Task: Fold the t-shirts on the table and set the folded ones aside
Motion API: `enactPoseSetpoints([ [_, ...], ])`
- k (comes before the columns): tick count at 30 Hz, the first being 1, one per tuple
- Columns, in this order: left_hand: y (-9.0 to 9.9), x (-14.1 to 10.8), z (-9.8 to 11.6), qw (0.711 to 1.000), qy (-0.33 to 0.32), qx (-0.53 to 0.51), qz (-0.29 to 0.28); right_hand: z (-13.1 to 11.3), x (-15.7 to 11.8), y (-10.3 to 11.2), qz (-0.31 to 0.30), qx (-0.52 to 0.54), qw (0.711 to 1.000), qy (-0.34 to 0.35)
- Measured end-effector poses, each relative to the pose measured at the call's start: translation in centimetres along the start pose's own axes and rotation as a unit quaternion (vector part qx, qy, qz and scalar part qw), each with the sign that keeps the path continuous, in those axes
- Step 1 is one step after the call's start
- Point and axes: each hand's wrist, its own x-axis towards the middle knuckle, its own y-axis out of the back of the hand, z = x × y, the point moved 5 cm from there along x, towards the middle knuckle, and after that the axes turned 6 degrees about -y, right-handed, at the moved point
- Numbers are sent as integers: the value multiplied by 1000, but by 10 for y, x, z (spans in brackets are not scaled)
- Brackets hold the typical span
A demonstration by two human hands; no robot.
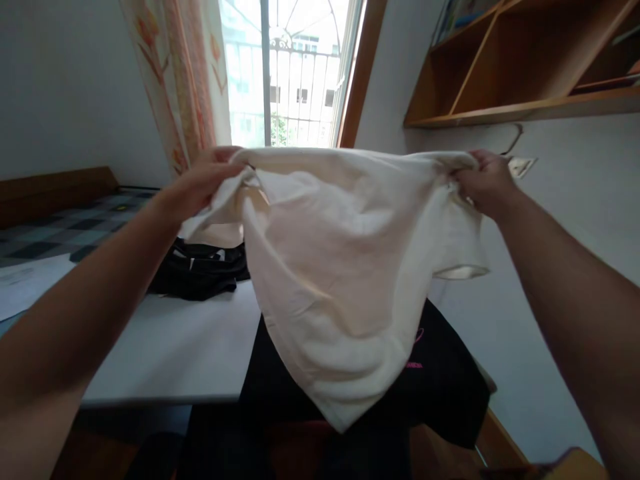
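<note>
A cream short-sleeved shirt [340,253] hangs in the air, stretched between both hands, its lower edge drooping to a point. My left hand [213,177] is closed on its upper left part, and my right hand [485,180] grips the upper right part. One sleeve dangles below the right hand, its opening visible. Behind and below the shirt, a black garment [445,380] with pink print lies over the table's right part and hangs past the front edge. Part of it is hidden by the cream shirt.
A white table [185,353] holds folded black clothes [200,270] at the back left. Farther left are papers [30,283] and a checkered bed cover [75,227]. A wooden shelf [500,110] juts from the right wall. A curtain [183,80] hangs beside the window.
</note>
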Motion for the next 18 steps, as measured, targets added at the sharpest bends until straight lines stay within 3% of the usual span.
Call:
enactPoseSetpoints([
  [1,-14,3,-9,999,2,38,-10,6,-1,-6,62,-86,994,-18],
  [2,-27,2,-20,995,4,95,-24,13,-5,-17,78,-179,979,-50],
  [3,-42,-1,-33,987,9,149,-63,22,-13,-33,33,-260,961,-85],
  [6,-80,-31,-68,946,15,244,-211,48,-46,-76,-93,-286,943,-141],
  [10,-118,-97,-87,869,43,176,-460,79,-104,-124,-334,-257,879,-222],
  [13,-135,-141,-88,784,146,85,-597,93,-150,-150,-450,-250,810,-280],
  [15,-143,-153,-88,749,207,56,-627,102,-179,-163,-498,-266,754,-334],
  [16,-146,-152,-89,756,214,67,-615,106,-189,-169,-502,-287,739,-345],
  [18,-151,-139,-91,811,168,137,-544,109,-200,-179,-481,-325,744,-331],
])
